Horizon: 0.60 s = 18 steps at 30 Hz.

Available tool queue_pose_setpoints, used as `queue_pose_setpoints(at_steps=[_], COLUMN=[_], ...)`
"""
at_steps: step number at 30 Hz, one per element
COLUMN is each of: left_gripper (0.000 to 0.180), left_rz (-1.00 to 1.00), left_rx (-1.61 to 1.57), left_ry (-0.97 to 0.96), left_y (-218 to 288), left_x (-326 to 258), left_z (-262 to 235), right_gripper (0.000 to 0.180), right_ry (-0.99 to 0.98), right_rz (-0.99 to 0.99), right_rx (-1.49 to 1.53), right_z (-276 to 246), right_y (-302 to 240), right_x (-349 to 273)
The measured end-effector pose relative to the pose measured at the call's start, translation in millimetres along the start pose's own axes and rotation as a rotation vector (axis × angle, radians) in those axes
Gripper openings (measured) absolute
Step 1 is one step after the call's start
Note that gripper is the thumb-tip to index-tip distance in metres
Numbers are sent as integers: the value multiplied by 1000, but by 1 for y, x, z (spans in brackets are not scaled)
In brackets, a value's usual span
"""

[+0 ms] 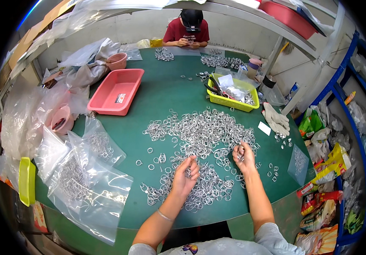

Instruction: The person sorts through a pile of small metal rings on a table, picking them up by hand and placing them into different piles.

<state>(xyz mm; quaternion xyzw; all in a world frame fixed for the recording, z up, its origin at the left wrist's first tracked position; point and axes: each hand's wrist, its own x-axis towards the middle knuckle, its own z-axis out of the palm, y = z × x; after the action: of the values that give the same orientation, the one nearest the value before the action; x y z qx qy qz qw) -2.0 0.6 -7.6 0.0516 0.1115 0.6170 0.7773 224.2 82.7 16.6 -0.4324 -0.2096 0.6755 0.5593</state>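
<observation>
Silver metal rings lie in a broad heap (208,131) across the middle of the green table (166,93), with a second heap (208,187) nearer to me. My left hand (185,179) is closed, fingers curled, over the left side of the near heap; what it holds is hidden. My right hand (246,162) is closed at the right edge of the far heap, with silver rings showing between its fingers. A few loose rings (150,160) lie left of my left hand, and several more (272,171) lie right of my right hand.
Clear plastic bags (102,199) with rings lie at left, near a pink tray (121,78). A yellow-green basket (233,103) of tools and parts stands far right beside a glove (276,119). Another person (187,32) sits across the table. Blue shelving (340,91) stands at right.
</observation>
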Motion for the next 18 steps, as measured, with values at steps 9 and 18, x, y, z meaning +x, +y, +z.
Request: queue_pose_setpoints(at_steps=[9,18], left_gripper=[21,21], left_rz=[3,-8], left_rx=[-11,-41], left_ry=[3,6], left_y=[-2,0], left_x=[1,1], left_z=[2,1], right_gripper=[14,37], right_ry=[-167,-504], right_rz=[98,523], right_rx=[11,111], right_z=[5,87], right_y=[6,0], right_x=[7,21])
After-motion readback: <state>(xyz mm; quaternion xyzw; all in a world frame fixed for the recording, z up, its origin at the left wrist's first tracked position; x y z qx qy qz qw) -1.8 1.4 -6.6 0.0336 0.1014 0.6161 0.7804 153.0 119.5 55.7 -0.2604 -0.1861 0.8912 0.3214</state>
